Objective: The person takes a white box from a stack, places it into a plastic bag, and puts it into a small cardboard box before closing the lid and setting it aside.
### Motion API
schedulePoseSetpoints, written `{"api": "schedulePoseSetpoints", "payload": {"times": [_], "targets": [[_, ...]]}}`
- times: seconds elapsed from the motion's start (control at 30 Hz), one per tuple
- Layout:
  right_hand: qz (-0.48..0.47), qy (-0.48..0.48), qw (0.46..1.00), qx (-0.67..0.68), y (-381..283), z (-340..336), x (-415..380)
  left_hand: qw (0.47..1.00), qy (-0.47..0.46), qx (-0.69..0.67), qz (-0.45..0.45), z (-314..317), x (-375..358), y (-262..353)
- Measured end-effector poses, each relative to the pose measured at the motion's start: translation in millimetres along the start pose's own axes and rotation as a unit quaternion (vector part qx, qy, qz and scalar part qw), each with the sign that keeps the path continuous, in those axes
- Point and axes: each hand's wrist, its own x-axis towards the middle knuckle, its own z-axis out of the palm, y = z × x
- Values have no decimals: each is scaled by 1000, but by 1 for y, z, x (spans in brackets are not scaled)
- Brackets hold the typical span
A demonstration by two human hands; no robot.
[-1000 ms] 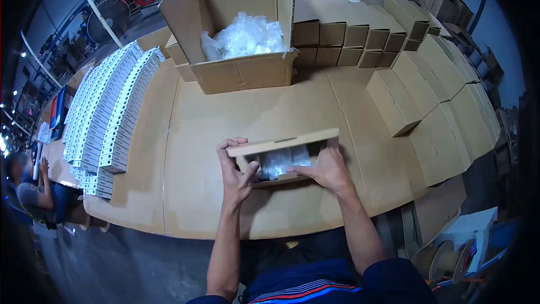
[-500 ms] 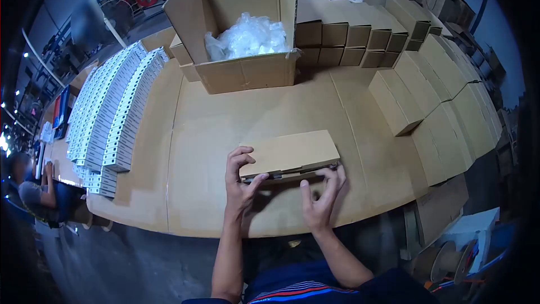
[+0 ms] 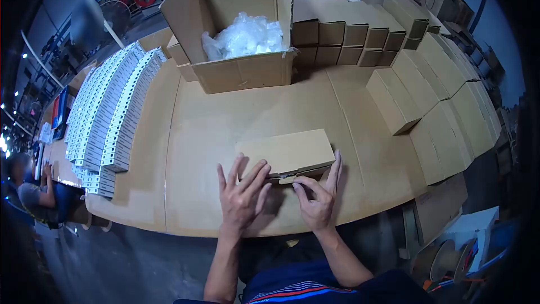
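A long brown cardboard box lies on the cardboard-covered table in front of me, its lid on top and a dark gap along the near edge. My left hand has its fingers spread, with fingertips against the box's left front corner. Thumb and index finger of my right hand pinch a small cardboard tab at the middle of the front edge. The other right fingers extend along the box's right end. What lies inside the box is hidden.
Behind stands a large open carton with clear plastic wrap in it. White labelled boxes are stacked at left, brown boxes at right and brown boxes at back. A seated person is at far left.
My left hand has opened from its grip on the box's left end and spread its fingers. My right hand has shifted left from the right corner to the front tab.
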Motion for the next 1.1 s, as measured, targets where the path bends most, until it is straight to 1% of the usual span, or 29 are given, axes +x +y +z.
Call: {"api": "schedulePoseSetpoints", "payload": {"times": [0.03, 0.07, 0.17, 0.27, 0.37, 0.4, 0.5, 0.53, 0.63, 0.67, 0.77, 0.9, 1.0, 1.07, 1.1], "targets": [[-21, -6, 999, -24, 2, -2, 3, 1000, -18, 10, -8, 1, 0, 8], [-41, -11, 998, -50, 4, -4, 5, 1000, -15, 14, -11, 4, -1, 14], [-63, -17, 997, -35, 13, -5, 4, 1000, 8, 9, -2, 18, -1, 18], [-47, -28, 998, -39, 10, -10, 8, 1000, 16, -23, 5, 21, 2, 19], [-23, -37, 993, -108, 8, -21, 10, 999, 11, -29, 9, 19, 1, 17], [-21, -40, 988, -151, 3, -27, 14, 999, 9, -31, 12, 19, 0, 16], [-51, -50, 984, -162, 10, -32, 17, 999, 21, -23, 26, 21, 0, 12], [-76, -24, 983, -167, 6, -32, 20, 999, 27, -19, 26, 22, 0, 11], [-129, -61, 974, -179, 19, -32, 21, 999, 33, -15, 28, 26, -1, 11], [-127, -48, 977, -166, 15, -32, 21, 999, 30, -15, 28, 25, 0, 11], [-185, -59, 973, -128, 35, -32, 27, 999, 17, -20, 25, 19, 3, 12], [-233, -91, 958, -142, 36, -37, 40, 999, 12, -28, 28, 19, 7, 6], [-208, -102, 964, -129, 25, -24, 41, 998, 28, -35, 40, 24, 15, -4], [-176, -97, 974, -105, 21, -10, 44, 997, 43, -47, 35, 27, 21, -8], [-177, -93, 975, -96, 21, -6, 45, 997, 44, -54, 31, 28, 20, -6]]}}
